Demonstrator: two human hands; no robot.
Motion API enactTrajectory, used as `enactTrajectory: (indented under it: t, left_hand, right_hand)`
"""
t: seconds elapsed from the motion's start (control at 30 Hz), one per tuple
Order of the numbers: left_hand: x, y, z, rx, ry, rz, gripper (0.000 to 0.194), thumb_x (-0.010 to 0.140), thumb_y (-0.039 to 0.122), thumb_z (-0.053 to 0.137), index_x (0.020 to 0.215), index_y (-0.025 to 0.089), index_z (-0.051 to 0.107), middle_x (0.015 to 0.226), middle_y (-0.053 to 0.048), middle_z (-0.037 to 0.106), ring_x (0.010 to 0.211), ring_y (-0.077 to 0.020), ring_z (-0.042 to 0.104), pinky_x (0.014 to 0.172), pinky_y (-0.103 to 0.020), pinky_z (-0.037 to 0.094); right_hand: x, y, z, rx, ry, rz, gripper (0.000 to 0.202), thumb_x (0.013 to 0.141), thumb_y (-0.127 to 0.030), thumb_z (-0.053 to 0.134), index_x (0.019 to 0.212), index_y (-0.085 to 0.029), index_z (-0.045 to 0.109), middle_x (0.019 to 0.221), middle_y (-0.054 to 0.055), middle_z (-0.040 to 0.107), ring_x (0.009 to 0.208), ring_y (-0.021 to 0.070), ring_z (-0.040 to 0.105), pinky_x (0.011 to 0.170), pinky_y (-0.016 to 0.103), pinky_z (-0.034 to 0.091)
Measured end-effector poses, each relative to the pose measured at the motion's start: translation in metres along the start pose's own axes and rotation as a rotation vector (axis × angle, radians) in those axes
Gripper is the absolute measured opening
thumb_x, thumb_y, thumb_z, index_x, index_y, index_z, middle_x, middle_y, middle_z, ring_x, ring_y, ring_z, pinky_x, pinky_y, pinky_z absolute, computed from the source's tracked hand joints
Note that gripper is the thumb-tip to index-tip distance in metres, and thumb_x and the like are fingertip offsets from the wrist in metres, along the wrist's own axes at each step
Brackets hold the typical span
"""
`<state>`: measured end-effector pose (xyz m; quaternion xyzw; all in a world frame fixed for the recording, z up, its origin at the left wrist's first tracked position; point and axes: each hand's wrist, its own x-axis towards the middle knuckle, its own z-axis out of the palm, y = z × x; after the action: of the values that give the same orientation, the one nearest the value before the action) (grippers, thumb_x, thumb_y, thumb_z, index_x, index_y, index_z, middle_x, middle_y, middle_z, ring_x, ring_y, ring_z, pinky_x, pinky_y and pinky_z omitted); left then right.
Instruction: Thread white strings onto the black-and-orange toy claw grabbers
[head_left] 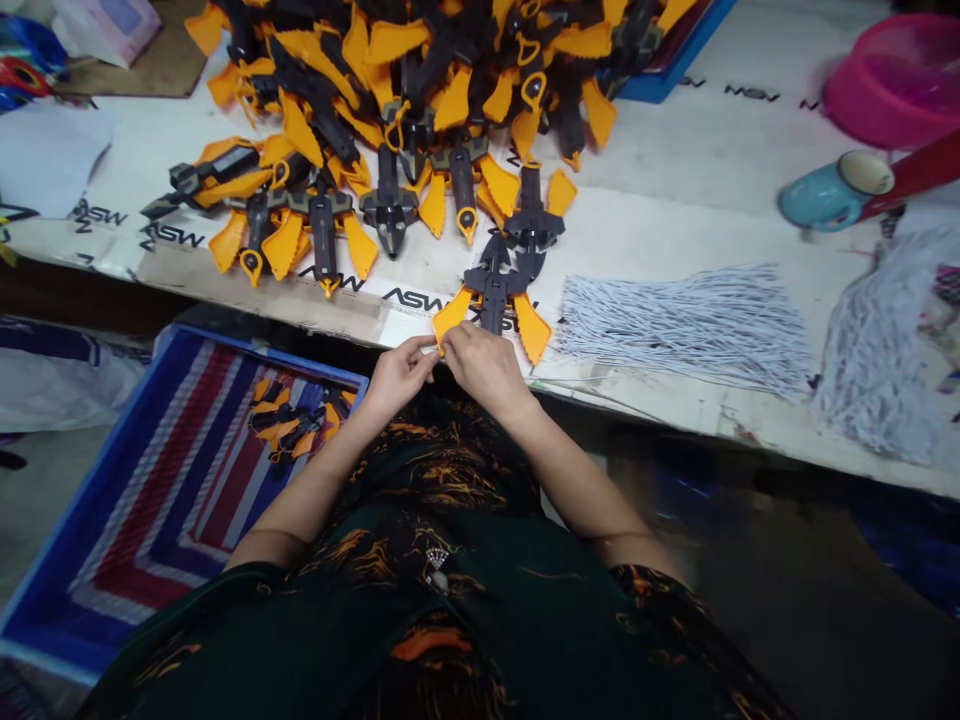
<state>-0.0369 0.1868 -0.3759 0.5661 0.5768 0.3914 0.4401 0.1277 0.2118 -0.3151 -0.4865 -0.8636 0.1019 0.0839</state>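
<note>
Right hand (487, 370): clamped on the front toy (493, 292), black body, orange wings, low on the left wing (451, 315). Left hand (401, 378): thumb and fingers bunched at that same wingtip; cannot tell if they've closed on it. Hands nearly touching, probably since the spot is tiny and wants two pinches.

Front toy lies at the table's near edge, wings toward the body, likely so the table carries the weight and the fingers only do fine work. A thin strand (592, 378) runs off to its right; can't see whether it reaches the fingers.

Below and left of the front toy: blue crate (75, 510), a few toys (289, 428) inside on a striped liner (142, 530). Looks put there for a short drop off the edge.

Just right of it: white cords (675, 325) laid roughly parallel, presumably for picking singly. Farther right, a looser cord heap (885, 340).

Just beyond it, another toy (531, 220); left of that, a loose row (324, 230), then the big pile (450, 100), all seemingly within arm's reach.

Far right of it: blue mug (821, 195), pink basin (900, 75), likely parked out of the way.
</note>
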Motion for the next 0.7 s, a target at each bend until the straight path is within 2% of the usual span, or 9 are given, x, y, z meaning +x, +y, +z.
enactTrajectory:
  t: [0.17, 0.23, 0.33, 0.43, 0.53, 0.63, 0.7]
  left_hand:
    - [0.002, 0.006, -0.001, 0.228, 0.057, 0.018, 0.026, 0.085, 0.034, 0.063, 0.104, 0.019, 0.072, 0.058, 0.003, 0.062, 0.052, -0.0135, 0.054, 0.059, -0.024, 0.038]
    - [0.004, 0.009, -0.001, 0.306, 0.051, 0.032, 0.019, 0.083, 0.030, 0.063, 0.097, 0.021, 0.071, 0.061, 0.003, 0.063, 0.054, -0.0141, 0.054, 0.059, -0.024, 0.038]
    - [0.007, 0.013, -0.004, 0.286, -0.016, 0.031, 0.011, 0.085, 0.029, 0.060, 0.088, 0.021, 0.066, 0.061, 0.003, 0.061, 0.055, -0.0137, 0.054, 0.060, -0.024, 0.038]
    - [0.007, 0.016, -0.019, 0.140, -0.120, 0.012, 0.015, 0.085, 0.036, 0.060, 0.082, 0.021, 0.060, 0.058, 0.005, 0.057, 0.052, -0.0114, 0.050, 0.055, -0.022, 0.037]
    - [0.001, 0.015, -0.048, -0.128, -0.197, -0.099, 0.029, 0.081, 0.047, 0.067, 0.077, 0.021, 0.055, 0.052, 0.007, 0.049, 0.043, -0.0086, 0.041, 0.044, -0.020, 0.030]
    - [-0.009, 0.013, -0.077, -0.372, -0.107, -0.165, 0.037, 0.074, 0.049, 0.075, 0.073, 0.021, 0.052, 0.049, 0.008, 0.040, 0.038, -0.0063, 0.032, 0.038, -0.019, 0.022]
    - [-0.017, 0.014, -0.087, -0.479, -0.048, -0.165, 0.039, 0.071, 0.048, 0.079, 0.071, 0.020, 0.051, 0.048, 0.008, 0.037, 0.038, -0.0053, 0.030, 0.037, -0.019, 0.021]
  right_hand:
    - [-0.007, 0.006, 0.008, 0.121, 0.108, -0.051, 0.025, 0.104, -0.029, 0.045, 0.107, -0.018, 0.068, 0.122, 0.012, 0.064, 0.091, 0.0209, 0.066, 0.073, 0.032, 0.046]
    - [-0.007, 0.008, 0.009, 0.129, 0.111, -0.060, 0.025, 0.103, -0.033, 0.049, 0.112, -0.019, 0.066, 0.124, 0.011, 0.063, 0.091, 0.0210, 0.066, 0.074, 0.032, 0.047]
    - [-0.006, 0.009, 0.007, 0.112, 0.086, -0.070, 0.027, 0.101, -0.037, 0.052, 0.115, -0.018, 0.065, 0.120, 0.011, 0.065, 0.090, 0.0211, 0.067, 0.072, 0.031, 0.047]
    - [-0.007, 0.011, 0.006, 0.101, 0.077, -0.077, 0.024, 0.100, -0.035, 0.056, 0.116, -0.020, 0.065, 0.120, 0.010, 0.065, 0.090, 0.0210, 0.067, 0.070, 0.031, 0.046]
    - [-0.010, 0.012, 0.008, 0.095, 0.091, -0.078, 0.023, 0.098, -0.030, 0.056, 0.118, -0.021, 0.065, 0.121, 0.009, 0.065, 0.090, 0.0210, 0.066, 0.070, 0.031, 0.045]
    - [-0.011, 0.013, 0.010, 0.102, 0.107, -0.086, 0.024, 0.099, -0.029, 0.054, 0.118, -0.021, 0.065, 0.121, 0.009, 0.065, 0.090, 0.0213, 0.065, 0.073, 0.032, 0.046]
    - [-0.011, 0.014, 0.010, 0.116, 0.107, -0.081, 0.025, 0.099, -0.028, 0.052, 0.118, -0.020, 0.066, 0.121, 0.010, 0.065, 0.090, 0.0216, 0.065, 0.074, 0.033, 0.046]
